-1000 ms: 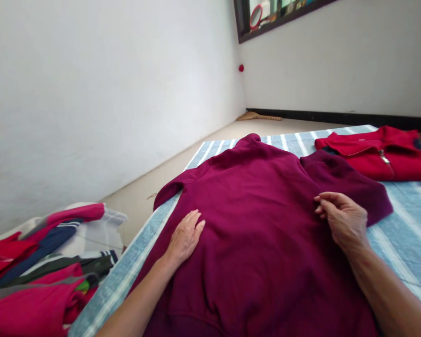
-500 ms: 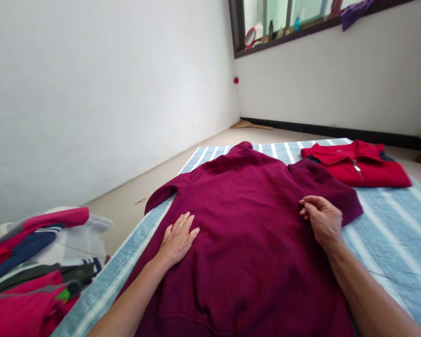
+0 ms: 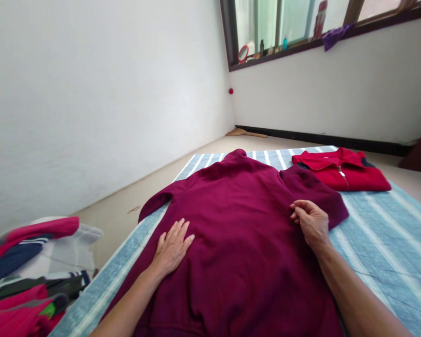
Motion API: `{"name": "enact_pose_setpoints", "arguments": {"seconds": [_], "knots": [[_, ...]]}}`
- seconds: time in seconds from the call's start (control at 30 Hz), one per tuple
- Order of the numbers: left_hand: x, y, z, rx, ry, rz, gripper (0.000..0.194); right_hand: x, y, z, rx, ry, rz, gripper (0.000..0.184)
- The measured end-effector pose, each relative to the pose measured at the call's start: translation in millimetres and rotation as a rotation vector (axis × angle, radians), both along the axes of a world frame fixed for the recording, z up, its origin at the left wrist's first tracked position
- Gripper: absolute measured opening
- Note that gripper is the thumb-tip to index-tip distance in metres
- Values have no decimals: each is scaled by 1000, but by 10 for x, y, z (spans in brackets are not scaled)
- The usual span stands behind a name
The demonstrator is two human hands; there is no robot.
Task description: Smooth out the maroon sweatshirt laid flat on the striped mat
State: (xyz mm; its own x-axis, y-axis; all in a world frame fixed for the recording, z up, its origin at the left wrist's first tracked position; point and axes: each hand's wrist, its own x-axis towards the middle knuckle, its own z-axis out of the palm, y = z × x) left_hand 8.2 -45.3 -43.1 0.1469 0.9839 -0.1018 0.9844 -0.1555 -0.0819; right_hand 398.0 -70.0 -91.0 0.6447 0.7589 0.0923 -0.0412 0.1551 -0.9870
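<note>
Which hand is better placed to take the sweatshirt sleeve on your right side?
Right, most likely. The right hand lies curled on the maroon sweatshirt, right beside that sleeve. The left hand lies flat on the sweatshirt's body, across the garment from it.

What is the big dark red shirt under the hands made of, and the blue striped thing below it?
The maroon sweatshirt looks like thick fleece, probably a cotton blend: its surface is matte and soft with no shine, and it lies in heavy, rounded folds. The blue-and-white striped mat looks like flat woven cloth, perhaps cotton, with a faded look, but the picture can't settle the exact fibre.
</note>
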Motion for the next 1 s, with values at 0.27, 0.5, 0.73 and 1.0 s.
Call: {"name": "enact_pose_setpoints", "arguments": {"seconds": [0.27,0.5,0.73,1.0], "knots": [[18,-18,16,21,-6,-5,53,10,7,-29,3,-7,9,23],[40,-41,30,9,14,7,54,-3,-11,-17,3,-25,14,23],[23,-60,-6,29,-62,19,53,-6,-43,-22,-7,-75,8,23],[-94,-73,-34,138,-339,19,51,5,-102,-56,-97,-271,15,30]]}}
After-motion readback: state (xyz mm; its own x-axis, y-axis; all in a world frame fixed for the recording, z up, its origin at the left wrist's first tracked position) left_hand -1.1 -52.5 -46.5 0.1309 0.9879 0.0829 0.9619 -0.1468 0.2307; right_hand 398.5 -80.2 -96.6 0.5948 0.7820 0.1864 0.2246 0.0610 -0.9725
